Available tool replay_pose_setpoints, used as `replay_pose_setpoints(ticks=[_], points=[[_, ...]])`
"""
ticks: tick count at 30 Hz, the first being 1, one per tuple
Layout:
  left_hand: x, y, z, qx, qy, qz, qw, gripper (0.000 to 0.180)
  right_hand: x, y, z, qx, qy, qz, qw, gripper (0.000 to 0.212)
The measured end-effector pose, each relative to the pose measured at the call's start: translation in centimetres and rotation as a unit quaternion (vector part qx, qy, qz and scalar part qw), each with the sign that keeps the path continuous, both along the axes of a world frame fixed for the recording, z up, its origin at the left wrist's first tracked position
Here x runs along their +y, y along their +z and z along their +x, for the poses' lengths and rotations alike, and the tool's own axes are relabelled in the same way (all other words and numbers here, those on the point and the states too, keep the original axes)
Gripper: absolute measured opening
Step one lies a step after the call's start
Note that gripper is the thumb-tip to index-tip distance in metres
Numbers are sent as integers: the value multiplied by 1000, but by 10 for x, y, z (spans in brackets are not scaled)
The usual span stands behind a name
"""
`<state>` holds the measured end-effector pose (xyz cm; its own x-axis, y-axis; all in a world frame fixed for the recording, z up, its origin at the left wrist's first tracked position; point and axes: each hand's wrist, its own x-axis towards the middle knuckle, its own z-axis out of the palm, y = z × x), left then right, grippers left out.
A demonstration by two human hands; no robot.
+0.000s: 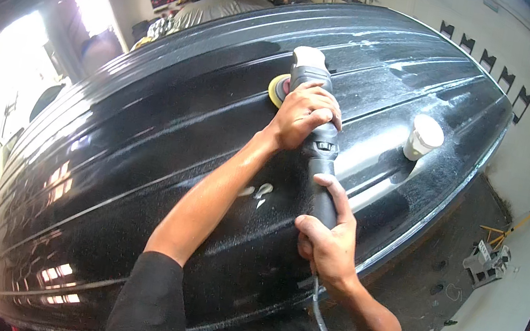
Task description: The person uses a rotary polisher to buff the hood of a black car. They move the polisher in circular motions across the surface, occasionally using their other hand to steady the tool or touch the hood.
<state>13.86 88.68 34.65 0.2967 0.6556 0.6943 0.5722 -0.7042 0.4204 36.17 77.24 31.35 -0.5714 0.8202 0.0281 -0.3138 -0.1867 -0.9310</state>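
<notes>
A black corded polisher (323,144) with a pale head cap lies lengthwise between my two hands. Its yellow-edged round pad (277,90) is against the glossy black ribbed hull (216,121), though the contact is partly hidden. My left hand (305,112) grips the body just behind the head. Farther back, my right hand (331,237) wraps round the rear handle, from which a cord (325,328) runs down. White compound blobs (262,195) sit on the hull left of the handle. A white tub (423,138) stands on the hull to the right of the polisher.
The hull's right edge (442,204) curves down beside a dark floor (429,279). A yellow-legged stand (513,227) and a grey step-like object (485,263) are near the right wall. Dark brackets (487,61) hang there. A covered shape (217,12) is behind the hull.
</notes>
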Motion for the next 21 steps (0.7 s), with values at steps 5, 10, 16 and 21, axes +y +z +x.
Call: replay_pose_setpoints(ticks=[5, 10, 16, 21], points=[[24, -2, 3, 11, -22, 19, 1000, 45, 0, -4, -19, 46, -42, 3, 998, 57], [44, 0, 13, 7, -14, 22, 1000, 49, 9, -4, -28, 65, -74, -15, 995, 57], [68, 12, 24, 12, -32, -25, 999, 44, 23, -13, -50, 123, -134, -17, 983, 58], [81, -7, 13, -144, 106, -87, 980, 51, 24, -16, -69, 158, -134, -10, 978, 57]])
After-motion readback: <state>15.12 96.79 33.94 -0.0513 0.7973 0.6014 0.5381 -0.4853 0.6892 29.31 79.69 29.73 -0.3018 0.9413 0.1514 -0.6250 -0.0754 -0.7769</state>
